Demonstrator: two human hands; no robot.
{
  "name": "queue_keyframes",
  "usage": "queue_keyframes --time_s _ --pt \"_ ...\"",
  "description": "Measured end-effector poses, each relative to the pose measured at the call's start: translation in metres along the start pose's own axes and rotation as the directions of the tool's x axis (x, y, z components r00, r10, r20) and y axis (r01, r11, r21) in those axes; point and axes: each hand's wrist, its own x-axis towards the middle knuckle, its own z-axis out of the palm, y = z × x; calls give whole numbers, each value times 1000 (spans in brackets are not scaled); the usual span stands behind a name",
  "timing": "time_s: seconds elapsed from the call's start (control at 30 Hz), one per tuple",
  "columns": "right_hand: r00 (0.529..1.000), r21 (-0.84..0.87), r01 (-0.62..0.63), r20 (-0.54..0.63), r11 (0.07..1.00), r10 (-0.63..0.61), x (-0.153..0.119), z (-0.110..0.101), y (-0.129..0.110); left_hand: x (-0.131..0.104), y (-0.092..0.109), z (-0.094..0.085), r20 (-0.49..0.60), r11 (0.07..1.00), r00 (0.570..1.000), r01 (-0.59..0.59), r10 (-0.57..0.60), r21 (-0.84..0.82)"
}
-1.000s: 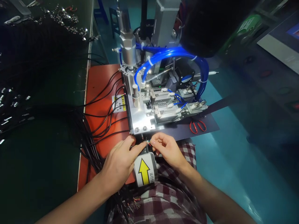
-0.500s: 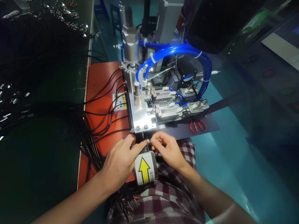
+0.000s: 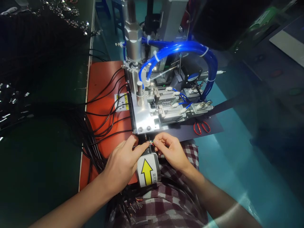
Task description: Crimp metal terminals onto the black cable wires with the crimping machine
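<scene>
At the front edge of the metal machine, both hands work close together over a dark slotted track. My left hand is closed around what looks like the end of a black cable, mostly hidden under the fingers, its thumb and index finger reaching toward the track. Thin coloured wires, red, green and white, show between the two hands. My right hand pinches these wires between thumb and forefinger, the other fingers curled. Just below sits a white label with a yellow arrow.
Black cables run over the orange plate into the machine's left side. Blue air hoses arch above it. Red-handled scissors lie at the right. More cables with bare wire ends rest by the checked cloth.
Both hands keep almost the same place and grip. The view has shifted very slightly; no thing has visibly been taken up or let go.
</scene>
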Motion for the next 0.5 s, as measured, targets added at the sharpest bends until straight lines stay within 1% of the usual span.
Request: queue_keyframes --time_s 0.2,0.4,0.5 --pt "1000 -22 16 1 1000 -16 1 1 2 0 0 1 -17 999 1000 -18 18 28" --pt "992 -143 117 -24 983 -122 0 1 5 1 -1 1 -31 999 999 -26 28 48" --pt "990 -168 133 -27 977 -139 -1 1 4 0 -1 1 -29 998 999 -29 30 51"
